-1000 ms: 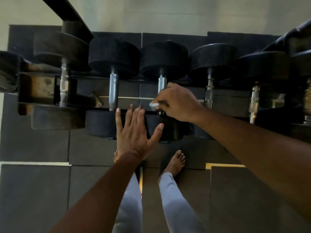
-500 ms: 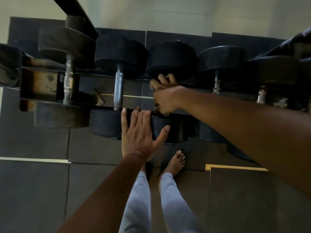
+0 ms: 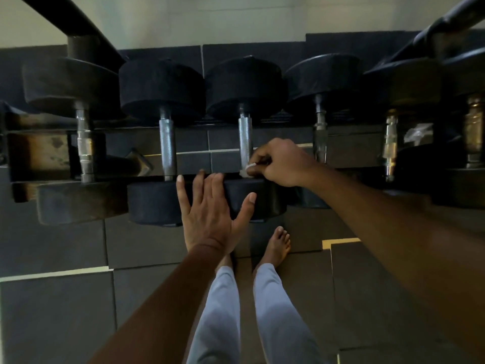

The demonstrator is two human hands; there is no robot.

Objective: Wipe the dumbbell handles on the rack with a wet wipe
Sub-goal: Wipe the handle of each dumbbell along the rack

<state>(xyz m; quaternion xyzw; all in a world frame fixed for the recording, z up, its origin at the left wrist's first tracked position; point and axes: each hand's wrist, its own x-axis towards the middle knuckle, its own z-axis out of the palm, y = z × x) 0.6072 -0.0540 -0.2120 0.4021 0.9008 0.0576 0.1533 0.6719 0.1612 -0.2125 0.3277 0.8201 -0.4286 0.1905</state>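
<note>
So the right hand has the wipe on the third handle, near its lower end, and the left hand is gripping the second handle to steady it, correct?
Not quite. The left hand grips no handle: in the head view it lies open and flat against the near weight heads. The rest holds: the right hand pinches the wipe at the lower end of the third handle.
</note>
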